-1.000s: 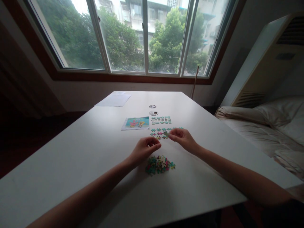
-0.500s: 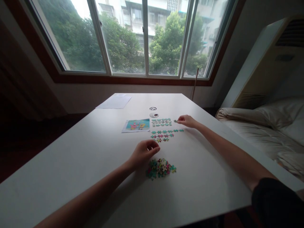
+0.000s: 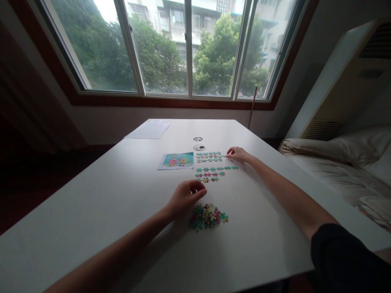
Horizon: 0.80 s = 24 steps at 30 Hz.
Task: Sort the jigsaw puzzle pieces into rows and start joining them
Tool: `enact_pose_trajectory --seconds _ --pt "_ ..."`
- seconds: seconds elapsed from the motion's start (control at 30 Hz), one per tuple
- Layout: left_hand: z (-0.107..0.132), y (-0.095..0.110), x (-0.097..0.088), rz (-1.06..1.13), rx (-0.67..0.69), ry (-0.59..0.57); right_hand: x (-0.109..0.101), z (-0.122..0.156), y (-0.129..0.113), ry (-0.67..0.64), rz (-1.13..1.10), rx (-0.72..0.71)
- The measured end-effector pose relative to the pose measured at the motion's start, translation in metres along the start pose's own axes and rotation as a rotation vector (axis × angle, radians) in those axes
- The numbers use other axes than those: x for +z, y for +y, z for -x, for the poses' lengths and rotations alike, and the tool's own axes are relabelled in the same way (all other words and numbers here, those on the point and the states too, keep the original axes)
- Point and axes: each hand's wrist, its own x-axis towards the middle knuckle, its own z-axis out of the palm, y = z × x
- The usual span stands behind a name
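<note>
My right hand (image 3: 238,154) is at the right end of the upper rows, its fingertips pinching a small puzzle piece (image 3: 225,156) close to the table. To its left lie neat rows of jigsaw pieces (image 3: 209,156), mostly teal and green. Nearer to me are more spaced rows (image 3: 209,174), with teal, pink and yellow pieces. My left hand (image 3: 187,196) rests on the table below these rows, its fingers curled and thumb tip meeting them, with nothing visible between. Just in front of it sits a heap of mixed puzzle pieces (image 3: 208,217).
A cartoon picture sheet (image 3: 176,161) lies left of the rows. Beyond are two round table inserts (image 3: 199,147) and a white paper (image 3: 148,129) at the far left corner. The white table (image 3: 91,211) faces a window; a cream sofa (image 3: 326,162) stands at the right.
My right hand has shifted slightly left and lowered with the puzzle piece, nearer the end of the upper rows. My left hand keeps its place; the view has tilted a little.
</note>
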Motion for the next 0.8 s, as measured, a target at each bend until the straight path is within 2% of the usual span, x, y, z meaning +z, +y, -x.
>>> enact_pose_trajectory --seconds 0.4,0.5,0.6,0.67,0.73,0.8 --pt "0.000 0.000 0.000 -0.007 0.002 -0.005 0.002 0.003 -0.001 0.021 -0.013 -0.032" --pt "0.000 0.001 -0.001 -0.008 0.004 -0.001 -0.002 0.012 -0.012 0.048 -0.017 -0.079" --pt "-0.001 0.001 -0.003 -0.007 0.007 0.002 -0.009 0.032 -0.033 0.039 -0.037 -0.169" --pt "-0.002 0.003 -0.005 -0.013 0.009 0.008 -0.014 0.053 -0.050 -0.028 -0.069 -0.259" --pt "-0.002 0.006 -0.007 -0.019 0.011 0.017 -0.018 0.081 -0.067 -0.209 -0.142 -0.441" --pt "-0.002 0.008 -0.009 -0.020 0.009 0.024 -0.020 0.109 -0.081 -0.440 -0.161 -0.547"
